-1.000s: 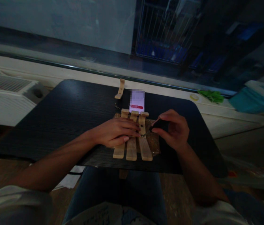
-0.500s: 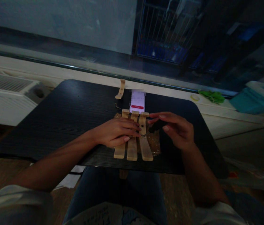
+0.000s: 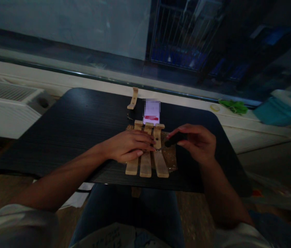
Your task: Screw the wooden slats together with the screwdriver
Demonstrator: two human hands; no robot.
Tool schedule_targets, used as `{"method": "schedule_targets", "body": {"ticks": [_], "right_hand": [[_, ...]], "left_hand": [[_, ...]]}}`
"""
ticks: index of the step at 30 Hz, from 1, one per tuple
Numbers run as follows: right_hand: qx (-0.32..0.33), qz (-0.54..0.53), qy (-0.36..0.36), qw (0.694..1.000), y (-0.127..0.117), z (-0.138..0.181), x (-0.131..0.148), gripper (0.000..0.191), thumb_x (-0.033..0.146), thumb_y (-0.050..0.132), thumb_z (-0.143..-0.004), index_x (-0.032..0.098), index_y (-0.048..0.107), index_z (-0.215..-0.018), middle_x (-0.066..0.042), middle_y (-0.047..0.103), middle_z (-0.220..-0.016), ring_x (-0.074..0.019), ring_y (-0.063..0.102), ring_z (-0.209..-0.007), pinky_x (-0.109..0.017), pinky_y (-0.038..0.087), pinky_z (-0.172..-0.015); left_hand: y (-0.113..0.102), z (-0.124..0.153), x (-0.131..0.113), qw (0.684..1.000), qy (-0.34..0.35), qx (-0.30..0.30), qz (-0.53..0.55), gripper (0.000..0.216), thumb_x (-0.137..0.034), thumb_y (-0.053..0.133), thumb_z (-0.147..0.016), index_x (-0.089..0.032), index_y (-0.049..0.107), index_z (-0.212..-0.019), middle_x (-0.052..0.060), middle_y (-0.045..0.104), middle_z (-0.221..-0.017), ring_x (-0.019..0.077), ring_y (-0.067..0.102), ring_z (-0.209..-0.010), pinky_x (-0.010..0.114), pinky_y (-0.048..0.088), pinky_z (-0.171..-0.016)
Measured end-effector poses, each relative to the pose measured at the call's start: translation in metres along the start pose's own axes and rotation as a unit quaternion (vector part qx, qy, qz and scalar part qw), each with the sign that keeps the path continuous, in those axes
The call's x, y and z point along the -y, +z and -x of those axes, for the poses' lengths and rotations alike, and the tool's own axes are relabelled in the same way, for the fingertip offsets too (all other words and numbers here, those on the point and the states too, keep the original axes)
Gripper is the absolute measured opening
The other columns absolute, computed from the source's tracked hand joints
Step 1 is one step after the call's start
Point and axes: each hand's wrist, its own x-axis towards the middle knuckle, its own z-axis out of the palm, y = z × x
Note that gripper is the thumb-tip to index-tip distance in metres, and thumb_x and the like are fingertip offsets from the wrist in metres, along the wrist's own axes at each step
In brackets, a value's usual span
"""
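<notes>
Three curved wooden pieces with upturned far ends lie side by side: a left piece (image 3: 132,167), a middle piece (image 3: 145,165) and a right piece (image 3: 161,166). My left hand (image 3: 127,144) lies flat across them, fingers stretched out, its fingertips at the right piece near a dark hole. My right hand (image 3: 199,143) is closed on the black handle of a screwdriver (image 3: 172,139), held at a slant. Its thin shaft points left and down to the right piece, close to my left fingertips. Whether the tip sits in a screw is too small to tell.
The pieces rest on a brown wrapped slab (image 3: 171,158) on the black table (image 3: 57,137). Beyond it lie a lit phone (image 3: 152,109) and another curved wooden piece (image 3: 134,98). The windowsill holds a tape roll (image 3: 215,107), a green item (image 3: 234,106) and a teal container (image 3: 277,110).
My right hand's fingers have gone from stretched and loose to closed round the black screwdriver handle. My left hand and the wooden pieces have stayed in place.
</notes>
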Motion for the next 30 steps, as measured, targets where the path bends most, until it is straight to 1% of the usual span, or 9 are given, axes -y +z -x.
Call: {"method": "schedule_targets", "body": {"ticks": [4,9,14,18,21,25,27,30], "right_hand": [[-0.018,0.001,-0.008,1.0,0.002,-0.001,-0.002,0.037,0.02,0.075,-0.074,0.031,0.064,-0.108,0.001,0.072,-0.09,-0.0169,0.071,-0.078,-0.035,0.061,-0.067],[-0.037,0.004,-0.015,0.999,0.006,-0.004,0.0,0.034,0.023,0.078,-0.072,0.028,0.062,-0.102,0.001,0.067,-0.085,-0.015,0.067,-0.072,-0.031,0.058,-0.061],[-0.037,0.014,-0.037,0.998,0.008,-0.006,0.0,0.039,0.02,0.078,-0.071,0.028,0.059,-0.103,0.001,0.064,-0.083,-0.0139,0.063,-0.07,-0.028,0.054,-0.058],[-0.051,0.044,-0.049,0.997,0.01,-0.005,-0.001,0.042,0.022,0.079,-0.07,0.03,0.057,-0.105,0.002,0.062,-0.081,-0.0141,0.062,-0.067,-0.029,0.053,-0.057],[-0.068,0.071,-0.067,0.993,0.011,-0.003,-0.002,0.046,0.022,0.079,-0.07,0.033,0.058,-0.109,0.002,0.063,-0.082,-0.0154,0.062,-0.069,-0.03,0.052,-0.057],[-0.051,0.103,-0.087,0.99,0.01,-0.002,-0.006,0.042,0.022,0.076,-0.073,0.035,0.062,-0.11,0.001,0.067,-0.083,-0.0174,0.064,-0.074,-0.033,0.053,-0.06],[-0.042,0.106,-0.077,0.99,0.008,-0.001,-0.006,0.041,0.023,0.075,-0.074,0.035,0.062,-0.112,0.0,0.069,-0.088,-0.0186,0.065,-0.077,-0.035,0.055,-0.063],[-0.015,0.079,-0.053,0.995,0.006,0.0,-0.005,0.042,0.024,0.071,-0.077,0.034,0.06,-0.117,-0.003,0.07,-0.1,-0.0208,0.069,-0.086,-0.039,0.058,-0.07]], "left_hand": [[0.001,0.0,0.001,1.0,0.005,-0.007,-0.004,0.042,-0.029,0.035,-0.093,-0.013,0.064,-0.119,0.015,0.064,-0.122,0.0267,0.057,-0.119,0.045,0.044,-0.103],[0.0,0.0,0.0,1.0,0.005,-0.008,-0.004,0.042,-0.029,0.035,-0.094,-0.013,0.064,-0.119,0.015,0.064,-0.122,0.0263,0.057,-0.119,0.044,0.045,-0.102],[0.0,0.0,0.0,1.0,0.0,-0.003,-0.004,0.042,-0.03,0.034,-0.094,-0.015,0.063,-0.12,0.014,0.064,-0.123,0.026,0.057,-0.119,0.043,0.044,-0.103],[0.0,0.0,0.0,1.0,0.003,-0.008,-0.007,0.041,-0.03,0.034,-0.094,-0.016,0.063,-0.12,0.014,0.065,-0.123,0.0264,0.057,-0.118,0.044,0.045,-0.102],[0.0,-0.001,0.0,1.0,0.004,-0.007,-0.007,0.041,-0.03,0.035,-0.093,-0.015,0.063,-0.119,0.014,0.065,-0.123,0.027,0.057,-0.118,0.046,0.045,-0.102],[0.0,-0.001,-0.001,1.0,0.004,-0.006,-0.002,0.041,-0.029,0.035,-0.093,-0.014,0.063,-0.119,0.015,0.065,-0.122,0.0275,0.058,-0.118,0.047,0.045,-0.102],[0.0,-0.001,-0.001,1.0,0.002,-0.007,-0.002,0.041,-0.029,0.035,-0.093,-0.015,0.063,-0.12,0.014,0.065,-0.122,0.0274,0.058,-0.118,0.047,0.044,-0.102],[0.0,0.0,-0.001,1.0,0.001,-0.008,-0.006,0.041,-0.029,0.035,-0.093,-0.016,0.063,-0.119,0.014,0.065,-0.123,0.0273,0.057,-0.119,0.046,0.044,-0.103]]}}
